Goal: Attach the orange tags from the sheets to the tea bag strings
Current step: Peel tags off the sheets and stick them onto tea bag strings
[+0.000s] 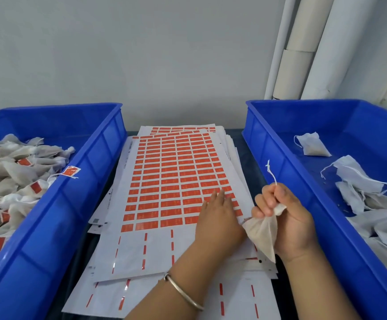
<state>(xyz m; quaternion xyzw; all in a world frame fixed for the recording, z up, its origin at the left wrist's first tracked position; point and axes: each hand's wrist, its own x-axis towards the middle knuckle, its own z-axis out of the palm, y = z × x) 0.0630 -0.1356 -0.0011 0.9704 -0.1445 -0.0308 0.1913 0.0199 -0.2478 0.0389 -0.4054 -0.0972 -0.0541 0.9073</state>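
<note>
Beside the sheets (pixel 164 181), right hand (pixel 287 218) fingers (pixel 264 204) pinch the tea bag (pixel 263 234).

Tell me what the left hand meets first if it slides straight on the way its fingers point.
Probably only more orange tags: the left hand lies flat on the top sheet, fingers pointing away up the tag rows. Nothing else shows there.

You have one view only, a wide-angle camera worn on your head, looking forward and steeply down over your own forearms onto the stack of tag sheets (pixel 178 181) straight ahead. It sits close enough that your left hand (pixel 218 218) and right hand (pixel 282 215) fill the lower middle, while the left blue bin (pixel 77 204) and right blue bin (pixel 287 172) run off the edges. Beyond the sheets it faces a plain pale wall (pixel 141 54), with lines bowing towards the frame's sides.
</note>
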